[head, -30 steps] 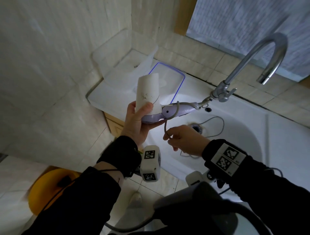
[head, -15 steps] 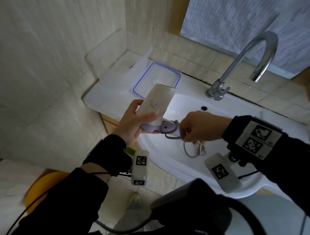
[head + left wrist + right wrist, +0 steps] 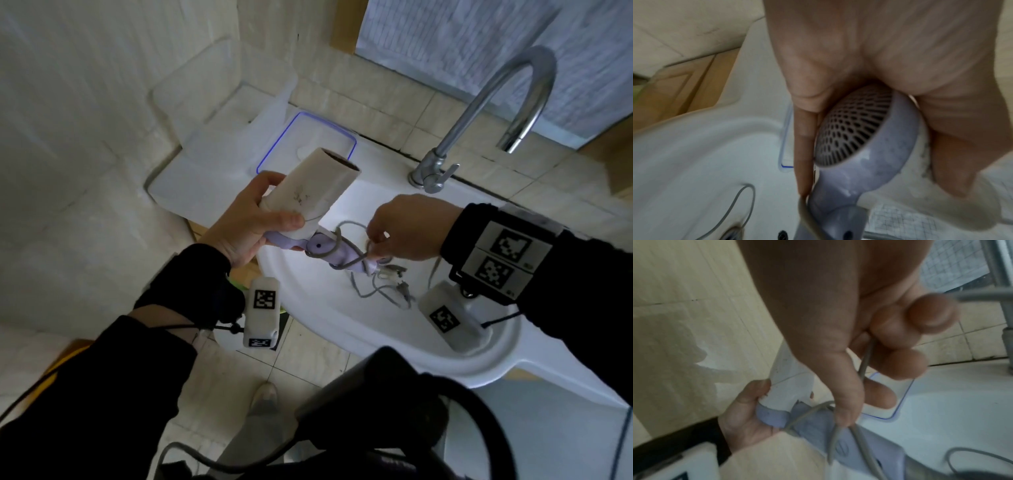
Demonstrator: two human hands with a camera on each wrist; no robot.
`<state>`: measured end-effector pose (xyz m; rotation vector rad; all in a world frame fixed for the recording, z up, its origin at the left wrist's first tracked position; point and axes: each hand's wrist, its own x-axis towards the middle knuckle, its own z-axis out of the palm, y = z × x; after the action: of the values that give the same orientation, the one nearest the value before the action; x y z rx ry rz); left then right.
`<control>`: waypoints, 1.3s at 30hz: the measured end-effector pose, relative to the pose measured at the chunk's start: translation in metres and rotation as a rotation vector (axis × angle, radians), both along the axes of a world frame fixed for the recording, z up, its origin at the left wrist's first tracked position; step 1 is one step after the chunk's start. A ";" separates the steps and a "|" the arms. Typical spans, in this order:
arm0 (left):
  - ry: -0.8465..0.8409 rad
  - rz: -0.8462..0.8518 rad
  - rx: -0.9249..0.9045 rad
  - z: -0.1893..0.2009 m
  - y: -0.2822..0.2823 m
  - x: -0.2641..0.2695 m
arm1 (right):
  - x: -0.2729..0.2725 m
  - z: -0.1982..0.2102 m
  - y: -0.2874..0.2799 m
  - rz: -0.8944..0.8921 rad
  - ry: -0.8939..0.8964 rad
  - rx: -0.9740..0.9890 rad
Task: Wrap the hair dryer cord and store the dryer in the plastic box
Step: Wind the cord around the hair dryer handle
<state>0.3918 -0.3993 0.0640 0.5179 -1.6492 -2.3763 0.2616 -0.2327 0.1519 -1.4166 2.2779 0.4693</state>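
Note:
My left hand [image 3: 251, 219] grips the white barrel of the hair dryer [image 3: 308, 192], nozzle pointing up and away, over the sink's left rim. Its lilac handle [image 3: 337, 255] sticks out to the right with the grey cord [image 3: 322, 255] looped round it. My right hand [image 3: 402, 228] pinches the cord just beyond the handle's end; the rest of the cord [image 3: 383, 291] hangs loose into the basin. From the left wrist, the dryer's rear grille [image 3: 853, 129] sits under my palm. In the right wrist view my fingers [image 3: 846, 402] hold the cord [image 3: 865, 360] beside the handle [image 3: 818, 423]. The clear plastic box [image 3: 219, 113] stands at the back left.
A blue-rimmed clear lid [image 3: 308, 144] lies on the counter beside the box. The white sink [image 3: 342, 335] fills the middle, and a curved metal faucet [image 3: 479, 99] rises at the back right. Tiled walls close in left and behind. A yellow object [image 3: 65, 356] sits on the floor lower left.
My right hand carried the cord from below the handle up and over to its right side, adding a loop round the handle. My left hand tilted the dryer's nozzle to the right.

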 end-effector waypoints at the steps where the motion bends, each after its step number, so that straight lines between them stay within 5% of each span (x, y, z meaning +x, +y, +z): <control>1: 0.004 0.006 -0.042 0.002 -0.001 -0.001 | 0.000 -0.004 0.002 -0.009 0.020 0.021; 7: 0.010 -0.057 -0.115 0.005 -0.004 -0.002 | -0.004 -0.002 0.009 -0.069 -0.154 0.030; 25: 0.076 -0.087 0.511 -0.028 0.002 0.006 | -0.026 0.012 0.010 -0.222 -0.669 -0.367; 31: 0.125 0.018 0.629 -0.027 0.011 0.001 | -0.014 -0.024 0.005 -0.450 -0.808 -0.601; 36: 0.183 0.137 0.694 -0.021 0.026 -0.009 | 0.006 -0.075 -0.014 -1.007 -0.873 -0.554; 39: 0.137 0.225 0.651 -0.018 0.032 -0.011 | 0.021 -0.084 -0.011 -0.863 -0.735 -0.603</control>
<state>0.3803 -0.3672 0.0456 0.5830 -0.6887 -2.6606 0.2825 -0.2438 0.0674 -0.4984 2.1442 -0.9056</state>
